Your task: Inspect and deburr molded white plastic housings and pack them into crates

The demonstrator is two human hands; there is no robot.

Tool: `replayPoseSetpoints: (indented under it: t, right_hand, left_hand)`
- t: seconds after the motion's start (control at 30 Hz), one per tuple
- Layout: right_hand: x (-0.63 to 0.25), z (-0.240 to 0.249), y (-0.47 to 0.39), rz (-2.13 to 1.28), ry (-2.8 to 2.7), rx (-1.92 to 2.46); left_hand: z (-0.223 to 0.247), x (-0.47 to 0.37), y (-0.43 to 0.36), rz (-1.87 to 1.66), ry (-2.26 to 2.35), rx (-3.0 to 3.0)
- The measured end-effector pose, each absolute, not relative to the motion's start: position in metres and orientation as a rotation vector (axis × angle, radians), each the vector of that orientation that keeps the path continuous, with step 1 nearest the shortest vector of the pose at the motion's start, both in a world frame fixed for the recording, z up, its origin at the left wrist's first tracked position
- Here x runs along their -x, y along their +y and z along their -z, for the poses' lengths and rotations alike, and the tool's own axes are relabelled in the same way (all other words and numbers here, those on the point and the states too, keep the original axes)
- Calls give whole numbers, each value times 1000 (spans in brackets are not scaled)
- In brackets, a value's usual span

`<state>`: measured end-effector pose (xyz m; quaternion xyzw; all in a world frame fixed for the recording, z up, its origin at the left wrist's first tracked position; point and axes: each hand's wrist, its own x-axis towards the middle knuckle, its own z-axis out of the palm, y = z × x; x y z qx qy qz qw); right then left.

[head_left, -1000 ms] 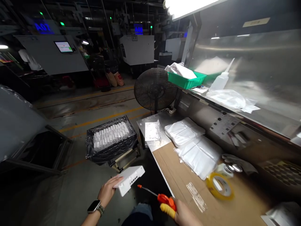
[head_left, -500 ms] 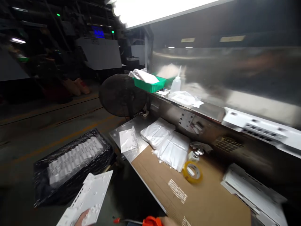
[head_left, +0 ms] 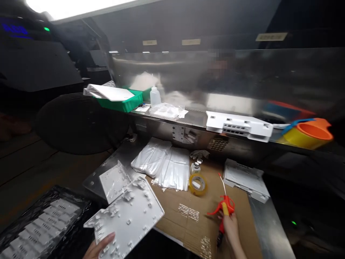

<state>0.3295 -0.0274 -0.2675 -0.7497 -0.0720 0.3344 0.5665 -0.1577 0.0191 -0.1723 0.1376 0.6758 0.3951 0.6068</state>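
A white plastic panel, its clipped and ribbed face up, is gripped at its lower left edge by my left hand. My right hand is wrapped round a red air blow gun over the cardboard; its thin nozzle points up and away from me. Beyond the held panel, another white part lies on the metal table. Stacks of clear plastic bags lie behind the cardboard sheet, close to a roll of yellow tape.
A black-lined box of white parts stands at lower left. The shelf bears a green basket, a bottle, a white panel and tape rolls. Another white part lies at right; a fan stands left.
The view has swung to the right. The held panel has come up over the table's edge. My right hand and the red blow gun have moved up over the cardboard into full view.
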Motion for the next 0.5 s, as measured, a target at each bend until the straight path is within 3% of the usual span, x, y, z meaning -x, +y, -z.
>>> replayPoseSetpoints:
  t: [0.17,0.37,0.5]
  right_hand:
    - [-322,265,-32,-654,-194,1739]
    - [-257,207,-52,-1351,-173,1202]
    - [-260,183,-63,-1242,156,1087]
  left_hand:
    - [167,92,68,-521,1197,-745]
    - [184,1,127,-144,877,-1174]
    - [214,-47,165,-149,886,-1480]
